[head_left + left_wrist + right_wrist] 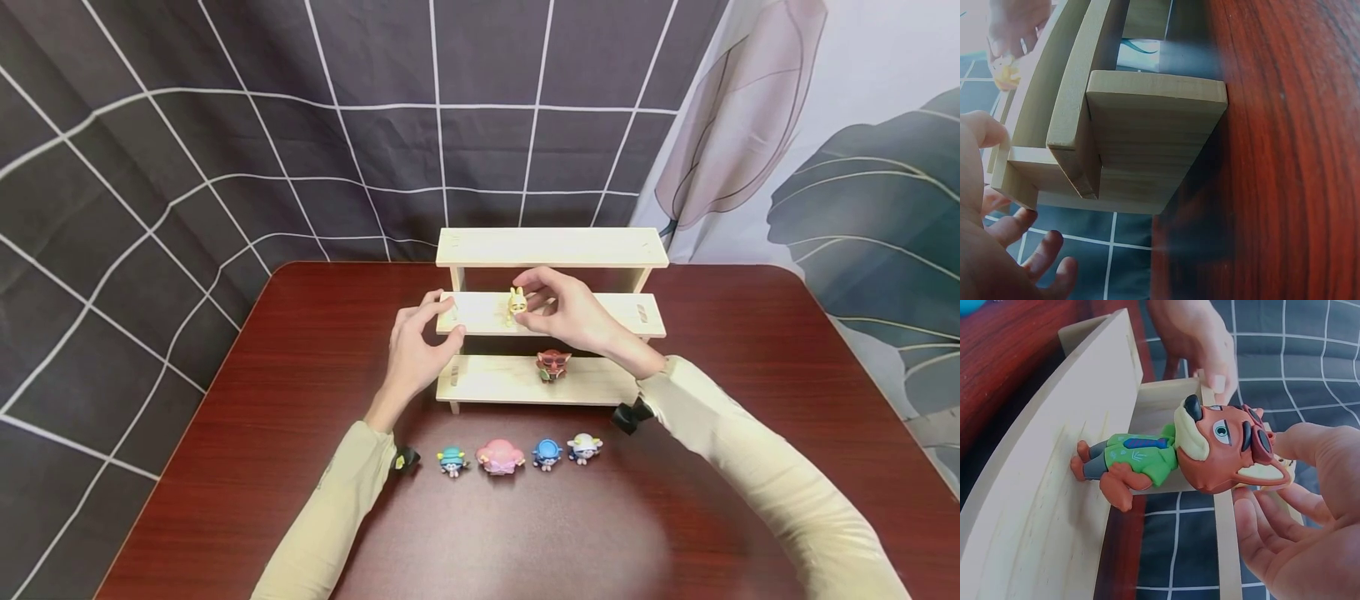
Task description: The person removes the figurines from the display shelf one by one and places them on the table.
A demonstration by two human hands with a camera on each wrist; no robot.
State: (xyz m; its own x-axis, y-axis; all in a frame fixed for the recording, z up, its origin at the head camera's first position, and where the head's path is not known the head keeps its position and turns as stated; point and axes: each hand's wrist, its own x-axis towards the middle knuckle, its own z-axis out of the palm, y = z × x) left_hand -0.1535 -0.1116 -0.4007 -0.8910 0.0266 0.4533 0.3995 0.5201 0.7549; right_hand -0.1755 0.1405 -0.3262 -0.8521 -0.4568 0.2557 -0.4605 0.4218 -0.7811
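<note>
A three-tier wooden shelf (551,379) stands on the table. My right hand (566,312) pinches a small yellow figurine with upright ears (517,302) at the middle tier. In the right wrist view that figurine is mostly hidden behind a fox figurine (1216,447). The fox, in a green shirt with red glasses on its head, stands on the lowest tier, below my right hand. My left hand (420,346) grips the left end of the middle tier, thumb (988,129) at one edge and fingers at the other.
In front of the shelf stand a teal-hatted figurine (452,460), a pink one (500,457), a blue one (547,453) and a white one (583,447). Behind the reddish-brown table (337,333) hangs a dark checked curtain (375,150).
</note>
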